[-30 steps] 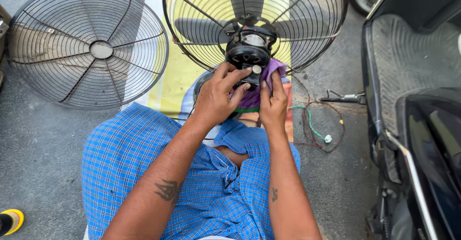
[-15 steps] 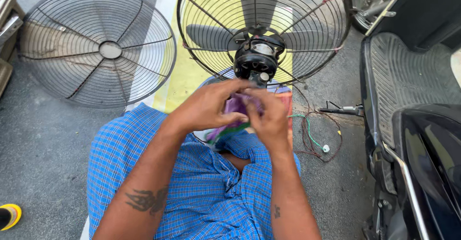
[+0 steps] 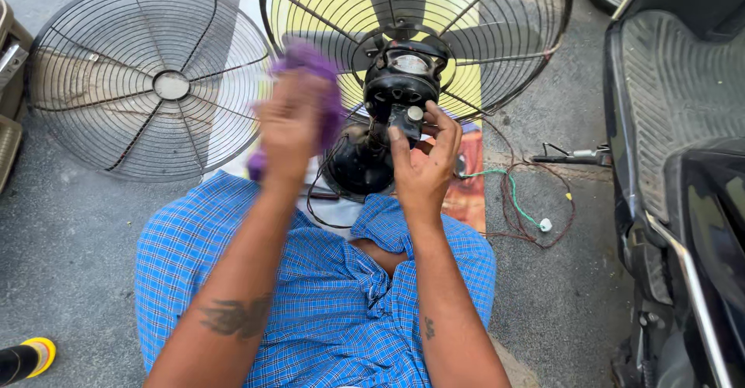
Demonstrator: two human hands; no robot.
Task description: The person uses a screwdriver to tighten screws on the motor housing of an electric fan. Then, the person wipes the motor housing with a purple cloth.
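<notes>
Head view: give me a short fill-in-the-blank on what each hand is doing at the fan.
The left hand holds a cloth coloured ____.
The right hand touches the black fan ____.
The loose grille lies on the ____ side of the picture.
Missing words: purple; motor; left.

Bright daylight is falling evenly on the scene, and the round black wire fan guard [image 3: 151, 81] is casting only a soft shadow on the grey concrete ground [image 3: 70, 225]. The left hand [image 3: 291, 124] with the purple cloth [image 3: 310, 62] is showing strong motion blur, while the right hand [image 3: 423, 167] is staying sharp. A mild glare is lying on the glossy black scooter body [image 3: 710, 217].
</notes>
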